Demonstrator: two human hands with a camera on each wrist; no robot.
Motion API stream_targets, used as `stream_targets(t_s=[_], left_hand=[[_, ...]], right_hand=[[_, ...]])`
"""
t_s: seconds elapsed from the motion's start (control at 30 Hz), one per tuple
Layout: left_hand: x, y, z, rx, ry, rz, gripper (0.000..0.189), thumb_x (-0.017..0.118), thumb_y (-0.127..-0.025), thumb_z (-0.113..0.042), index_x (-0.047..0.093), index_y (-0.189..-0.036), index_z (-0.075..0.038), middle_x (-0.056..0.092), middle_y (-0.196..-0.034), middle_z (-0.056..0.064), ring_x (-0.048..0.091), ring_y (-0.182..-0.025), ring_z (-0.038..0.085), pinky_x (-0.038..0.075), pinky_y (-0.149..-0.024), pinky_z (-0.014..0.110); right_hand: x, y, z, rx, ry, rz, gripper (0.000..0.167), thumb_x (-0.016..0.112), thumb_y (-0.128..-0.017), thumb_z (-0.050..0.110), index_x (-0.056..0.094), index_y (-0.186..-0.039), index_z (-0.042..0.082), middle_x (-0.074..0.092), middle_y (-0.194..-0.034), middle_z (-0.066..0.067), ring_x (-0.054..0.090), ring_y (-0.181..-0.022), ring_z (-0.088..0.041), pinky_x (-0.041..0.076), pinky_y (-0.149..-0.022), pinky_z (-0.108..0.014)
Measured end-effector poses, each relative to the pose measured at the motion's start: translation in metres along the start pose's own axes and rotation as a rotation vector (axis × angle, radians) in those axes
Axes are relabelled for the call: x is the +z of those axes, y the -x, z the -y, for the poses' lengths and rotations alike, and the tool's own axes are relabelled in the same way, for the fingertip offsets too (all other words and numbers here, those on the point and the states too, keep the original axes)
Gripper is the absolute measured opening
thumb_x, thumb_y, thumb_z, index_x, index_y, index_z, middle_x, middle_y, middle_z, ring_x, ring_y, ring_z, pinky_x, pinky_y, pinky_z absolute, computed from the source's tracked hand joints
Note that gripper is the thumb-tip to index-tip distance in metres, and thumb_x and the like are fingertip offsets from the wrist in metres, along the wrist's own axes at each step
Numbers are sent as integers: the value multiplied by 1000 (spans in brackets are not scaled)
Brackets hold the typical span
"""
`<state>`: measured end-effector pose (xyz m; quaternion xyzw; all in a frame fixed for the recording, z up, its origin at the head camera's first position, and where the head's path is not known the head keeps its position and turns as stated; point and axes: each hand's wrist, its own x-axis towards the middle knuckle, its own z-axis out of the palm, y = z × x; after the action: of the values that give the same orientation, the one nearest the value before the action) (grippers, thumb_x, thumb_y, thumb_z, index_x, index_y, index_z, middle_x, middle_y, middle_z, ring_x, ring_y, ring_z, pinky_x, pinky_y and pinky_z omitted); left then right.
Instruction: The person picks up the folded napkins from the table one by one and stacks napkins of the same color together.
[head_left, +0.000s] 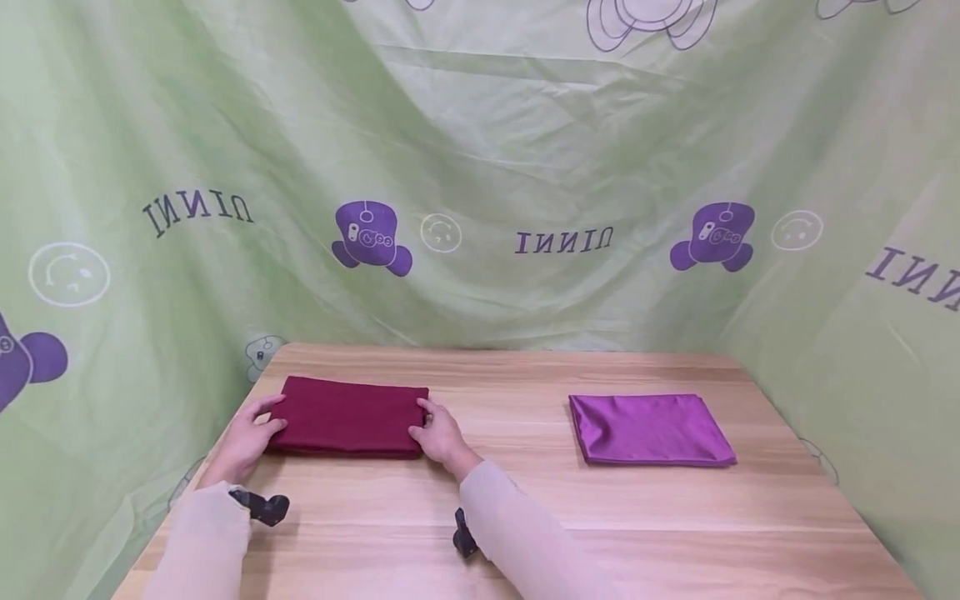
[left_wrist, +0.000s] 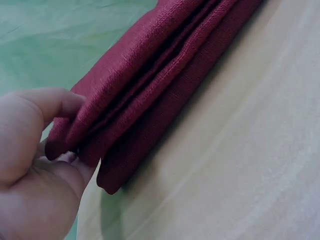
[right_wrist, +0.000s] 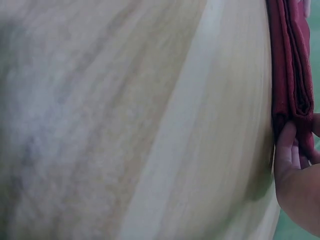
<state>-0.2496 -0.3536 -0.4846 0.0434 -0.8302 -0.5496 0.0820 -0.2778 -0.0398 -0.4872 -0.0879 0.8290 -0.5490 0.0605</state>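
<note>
A dark red folded cloth [head_left: 352, 419] lies on the left part of the table, several layers thick. At its left end my left hand [head_left: 250, 437] pinches the upper layers; in the left wrist view the thumb is on top and the other fingers [left_wrist: 71, 172] reach in under those layers. My right hand [head_left: 442, 433] grips the opposite end, and the right wrist view has its fingers [right_wrist: 286, 145] tucked in at the folded edges. Part of the right hand is cut off there by the frame's edge.
A shiny purple folded cloth [head_left: 652, 429] lies on the right side of the wooden table [head_left: 495, 508]. Green printed fabric [head_left: 480, 150] hangs behind the table and along both sides. Black devices [head_left: 262, 507] are worn at both wrists.
</note>
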Motion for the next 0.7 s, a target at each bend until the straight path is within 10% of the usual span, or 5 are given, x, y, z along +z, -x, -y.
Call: stream_targets(t_s=[0.3, 0.7], left_hand=[[0, 5, 1, -28, -196, 19, 49, 57, -93, -2, 42, -139, 10, 42, -132, 38, 56, -108, 42, 47, -70, 17], [-1, 12, -3, -41, -264, 27, 50, 59, -95, -6, 42, -138, 12, 43, -133, 39, 48, -120, 50, 46, -87, 31]], right_hand=[[1, 2, -3, 24, 46, -8, 55, 72, -85, 3, 54, -137, 1, 51, -130, -21, 50, -119, -31, 39, -103, -41], [-8, 9, -3, 19, -34, 33, 56, 68, -85, -3, 52, -138, 0, 52, -130, -24, 59, -102, -29, 50, -89, -39]])
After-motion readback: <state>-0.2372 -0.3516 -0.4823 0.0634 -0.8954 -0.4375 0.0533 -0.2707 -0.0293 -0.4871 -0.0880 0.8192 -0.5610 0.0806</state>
